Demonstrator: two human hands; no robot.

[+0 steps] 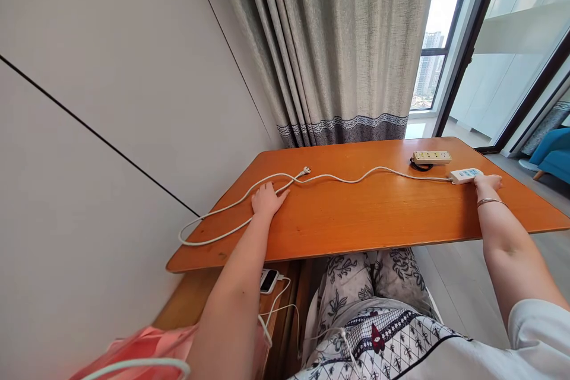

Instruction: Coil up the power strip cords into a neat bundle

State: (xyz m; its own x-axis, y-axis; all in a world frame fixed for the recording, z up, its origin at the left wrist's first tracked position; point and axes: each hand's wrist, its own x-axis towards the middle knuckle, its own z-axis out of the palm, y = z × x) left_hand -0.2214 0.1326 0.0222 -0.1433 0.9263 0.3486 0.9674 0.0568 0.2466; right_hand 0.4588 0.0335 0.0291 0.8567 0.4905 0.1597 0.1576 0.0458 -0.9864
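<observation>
Left hand [267, 198] lies flat, open, pinning the white cord [347, 179] near the table's [378, 219] left edge; right hand [487, 181] rests open against the white power strip [465, 175] by the right edge, steadying it.

Counts: two power strips, one white [465, 176], one cream [431, 157]. One white cable [347, 179], one plug [305, 171]. Two hands on the counter [356, 219]: left hand [267, 199], right hand [488, 181]. One bracelet [490, 202]. One phone [268, 280].
</observation>
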